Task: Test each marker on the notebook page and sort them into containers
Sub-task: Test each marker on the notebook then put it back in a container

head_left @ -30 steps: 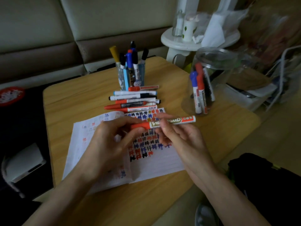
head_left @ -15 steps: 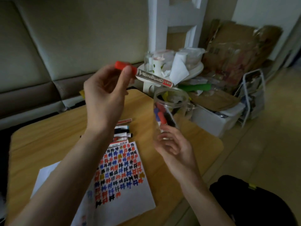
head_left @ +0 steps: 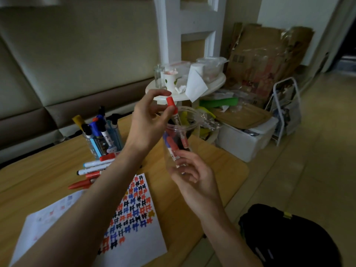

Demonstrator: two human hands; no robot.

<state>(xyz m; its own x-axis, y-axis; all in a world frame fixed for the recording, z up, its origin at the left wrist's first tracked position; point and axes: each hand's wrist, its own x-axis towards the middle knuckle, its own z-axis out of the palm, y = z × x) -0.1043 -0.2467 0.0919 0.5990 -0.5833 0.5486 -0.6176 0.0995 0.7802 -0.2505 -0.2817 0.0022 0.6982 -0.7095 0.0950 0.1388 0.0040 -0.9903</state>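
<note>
My left hand (head_left: 149, 120) pinches a red-capped white marker (head_left: 172, 106) near its cap, and the marker points down into a clear plastic jar (head_left: 189, 120) with several markers inside. My right hand (head_left: 192, 178) hovers in front of the jar's lower part, fingers loosely curled, holding nothing. The notebook page (head_left: 133, 237), covered in red, blue and black test marks, lies on the wooden table (head_left: 38, 170) under my left forearm. More markers (head_left: 92, 169) lie in a row on the table, and a blue pen holder (head_left: 105, 139) stands full behind them.
A sofa runs behind the table. A white round side table (head_left: 219, 82) with cups and tissue stands behind the jar. White bins (head_left: 246, 140), cardboard and a wire rack (head_left: 287, 106) crowd the floor at right. A black bag (head_left: 289, 234) lies near my right arm.
My left hand has lowered the red marker from up in the air and tipped it upright into the jar's mouth. My right hand stays by the jar. The view has shifted left.
</note>
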